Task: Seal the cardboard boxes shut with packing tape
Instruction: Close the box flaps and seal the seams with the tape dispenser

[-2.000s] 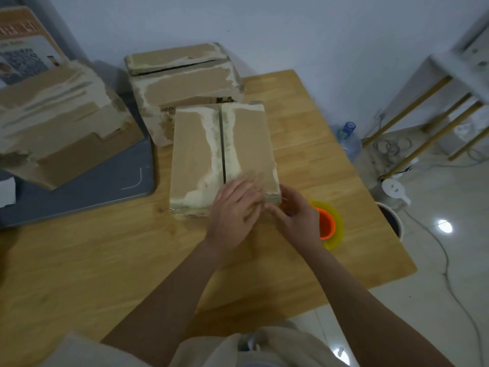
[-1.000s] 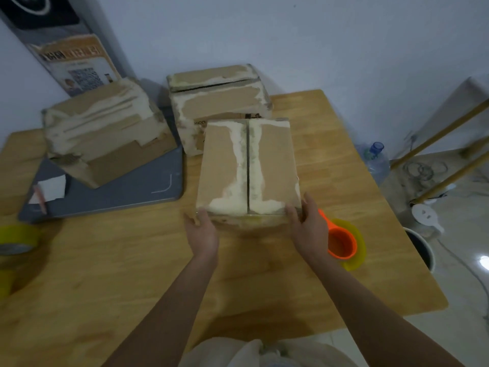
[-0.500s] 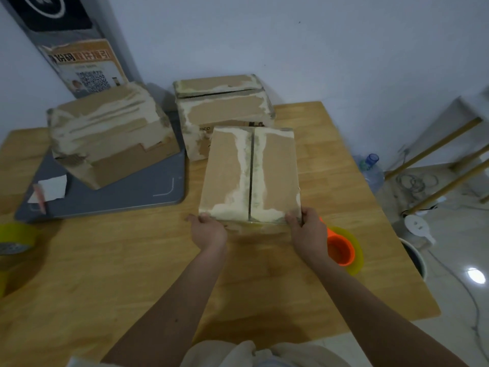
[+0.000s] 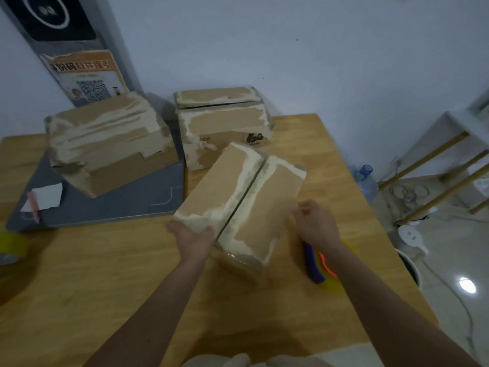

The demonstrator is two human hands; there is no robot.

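A worn cardboard box [image 4: 264,207] with torn white tape traces lies on the wooden table [image 4: 105,274], turned at an angle, with a dark open seam down the middle of its top. My left hand [image 4: 191,235] grips its near left corner. My right hand [image 4: 316,223] holds the box's right side with curled fingers. A tape dispenser [image 4: 313,266] with blue and orange parts and a yellow roll lies under my right wrist. A second yellow tape roll [image 4: 10,245] sits at the table's left edge.
Two more worn boxes stand behind: one [image 4: 105,144] on a grey mat [image 4: 119,205], the other [image 4: 225,120] against the wall. A paper scrap [image 4: 45,198] lies on the mat. A water bottle [image 4: 366,178] and cables are on the floor to the right.
The box has been turned clockwise, so that its seam now runs diagonally. My right hand moved from the near right corner up along the right side; my left stays on the near left corner.
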